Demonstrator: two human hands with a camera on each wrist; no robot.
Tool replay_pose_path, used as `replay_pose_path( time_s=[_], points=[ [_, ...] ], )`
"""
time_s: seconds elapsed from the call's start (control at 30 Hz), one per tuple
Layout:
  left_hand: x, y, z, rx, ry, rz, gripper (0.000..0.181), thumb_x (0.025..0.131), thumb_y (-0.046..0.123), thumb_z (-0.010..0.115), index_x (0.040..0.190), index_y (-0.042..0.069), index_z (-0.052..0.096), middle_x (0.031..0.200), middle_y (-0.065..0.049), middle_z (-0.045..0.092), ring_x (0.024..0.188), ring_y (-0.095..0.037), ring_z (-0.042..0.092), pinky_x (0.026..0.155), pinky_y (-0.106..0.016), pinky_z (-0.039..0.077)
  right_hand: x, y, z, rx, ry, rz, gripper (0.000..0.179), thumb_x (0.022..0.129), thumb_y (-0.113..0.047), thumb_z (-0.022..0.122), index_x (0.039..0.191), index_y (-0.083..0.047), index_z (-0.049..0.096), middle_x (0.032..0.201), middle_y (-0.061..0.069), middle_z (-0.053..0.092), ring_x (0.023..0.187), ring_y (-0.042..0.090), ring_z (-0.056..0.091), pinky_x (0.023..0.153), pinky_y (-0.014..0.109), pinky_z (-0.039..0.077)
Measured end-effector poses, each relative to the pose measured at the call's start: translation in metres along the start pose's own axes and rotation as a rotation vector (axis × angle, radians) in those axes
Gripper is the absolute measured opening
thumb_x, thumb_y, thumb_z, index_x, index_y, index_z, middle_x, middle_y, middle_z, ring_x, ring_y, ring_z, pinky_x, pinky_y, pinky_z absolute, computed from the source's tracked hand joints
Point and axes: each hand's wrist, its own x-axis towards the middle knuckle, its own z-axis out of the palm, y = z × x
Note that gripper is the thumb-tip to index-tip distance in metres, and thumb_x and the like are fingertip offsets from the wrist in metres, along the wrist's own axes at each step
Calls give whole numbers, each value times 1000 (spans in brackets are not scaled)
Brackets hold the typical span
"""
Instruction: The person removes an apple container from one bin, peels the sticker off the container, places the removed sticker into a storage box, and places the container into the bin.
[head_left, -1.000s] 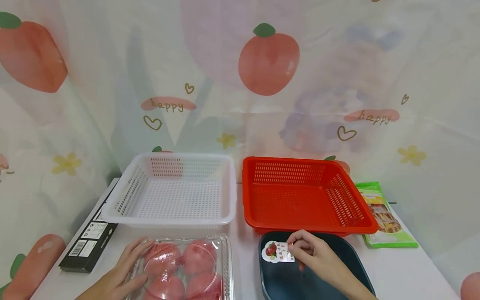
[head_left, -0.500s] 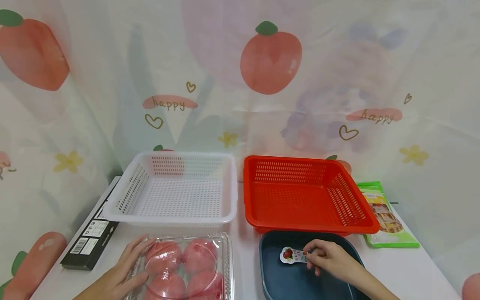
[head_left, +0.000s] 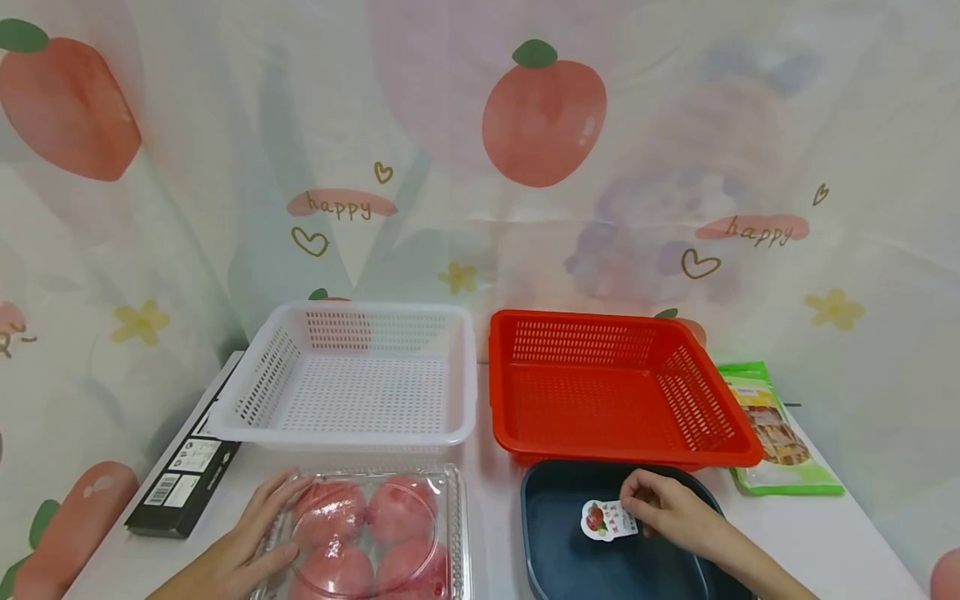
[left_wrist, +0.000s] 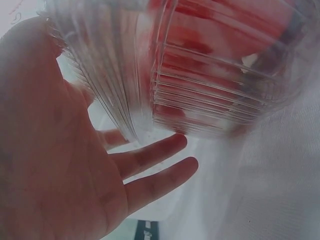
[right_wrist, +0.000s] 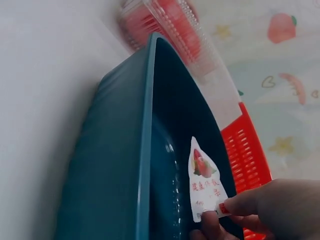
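A fruit-printed cloth backdrop point(head_left: 465, 242) rises behind a white table point(head_left: 492, 533). The right hand point(head_left: 671, 510) pinches one end of a paper label point(head_left: 609, 521) over the dark blue tub point(head_left: 566, 571); the left hand point(head_left: 243, 537), fingers loosely extended, rests against the clear box point(head_left: 456, 533). Beyond: white basket point(head_left: 360, 437), red basket point(head_left: 637, 455). Judged progress: label separate from the box, its release not yet done; the red fruit point(head_left: 401, 508) lies inside the box, apparently untouched.

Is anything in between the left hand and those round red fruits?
Yes: the clear plastic box. The red fruits show through it, but its side and top stand between them and the left hand, which rests outside at its edge.
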Motion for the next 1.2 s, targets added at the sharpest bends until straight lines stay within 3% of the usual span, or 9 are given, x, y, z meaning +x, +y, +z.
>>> replay_pose_path(
  time_s=[0.07,0.23,0.4,0.6,0.67,0.8,0.93,1.07,1.2],
  points=[
    [0,0,0,-10,-14,-16,66,93,28,57,151,33,25,153,-10,19,120,23,11,79,-71,44,0,1,-1,16,-23,-25,10,97,-10,54,96,0,57,64,8,57,51,5,53,53,24,47],
    [1,0,-2,-59,-68,-86,66,94,33,56,151,37,22,156,-7,13,125,10,18,82,-72,44,1,2,-1,52,-64,-43,13,98,-11,54,97,2,54,58,12,54,47,8,55,51,26,45],
    [1,0,-2,-58,-65,-78,66,94,32,56,151,35,23,156,-10,14,122,16,15,82,-73,43,2,2,0,76,-76,-9,16,96,-13,57,97,3,56,59,13,57,49,9,57,54,25,46],
    [2,0,-2,-67,-90,-108,67,94,34,56,152,34,21,157,-8,11,134,-30,26,82,-72,44,4,6,3,42,-60,42,16,94,-14,60,96,2,58,61,5,61,51,8,58,55,23,48],
    [2,1,-3,-79,-111,-126,68,95,35,55,152,34,20,157,-9,9,134,-38,25,82,-72,44,3,7,5,8,-52,69,15,93,-14,61,95,1,59,61,3,61,51,7,58,55,21,48],
    [2,3,-3,-76,-106,-125,68,94,35,56,152,32,21,157,-8,10,136,-28,25,82,-71,45,2,7,10,-65,-35,100,13,91,-15,64,92,-2,62,61,0,63,50,7,58,52,20,46],
    [1,4,-3,-20,-36,-65,67,94,32,58,152,28,26,155,-7,16,130,-19,34,81,-65,48,1,6,13,-151,-8,84,12,90,-16,66,89,-4,63,60,-2,64,49,4,57,52,19,47],
    [1,5,-3,-5,-25,-55,67,94,31,58,152,27,26,155,-8,16,127,-31,40,80,-63,48,2,3,16,-249,29,52,10,89,-16,66,89,-6,63,59,-4,63,48,1,54,53,18,47],
    [1,5,-3,-13,-38,-71,68,94,32,58,153,26,25,155,-9,15,127,-33,38,81,-64,48,3,2,19,-304,53,29,8,88,-13,67,90,-6,64,60,-7,63,47,-2,52,51,17,47]
  ],
)
